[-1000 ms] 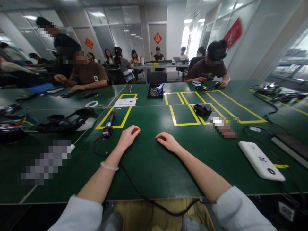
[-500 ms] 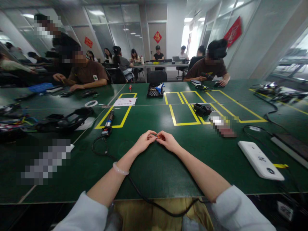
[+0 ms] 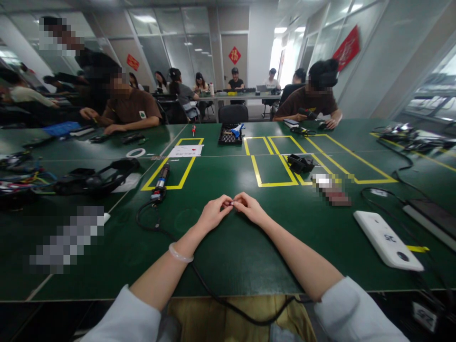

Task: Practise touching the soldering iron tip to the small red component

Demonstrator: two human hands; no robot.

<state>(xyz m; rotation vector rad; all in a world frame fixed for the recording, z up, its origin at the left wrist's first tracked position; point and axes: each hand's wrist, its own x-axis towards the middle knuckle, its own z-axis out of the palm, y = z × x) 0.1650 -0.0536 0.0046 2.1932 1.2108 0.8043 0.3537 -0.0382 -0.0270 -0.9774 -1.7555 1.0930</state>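
My left hand (image 3: pixel 215 212) and my right hand (image 3: pixel 250 208) meet fingertip to fingertip above the green table (image 3: pixel 228 256). Both are closed in a pinch. Something tiny may sit between the fingertips, too small and too covered to name. A pale bangle circles my left wrist. To the left of my hands lies a black cylindrical tool with a blue band (image 3: pixel 161 183), its black cable (image 3: pixel 204 281) running under my left forearm and over the table's front edge.
Yellow tape outlines mark the table. A black parts tray (image 3: pixel 230 135) with a blue-and-white tool stands beyond my hands. At right lie a black device (image 3: pixel 300 163) and a white power bank (image 3: pixel 386 240). A black plastic frame (image 3: pixel 96 177) lies left. Co-workers sit across the table.
My fingers have shifted slightly, the right fingertips curling closer to the left. An orange-red spot seen earlier near the right fingers is now hidden. The view has moved a little.
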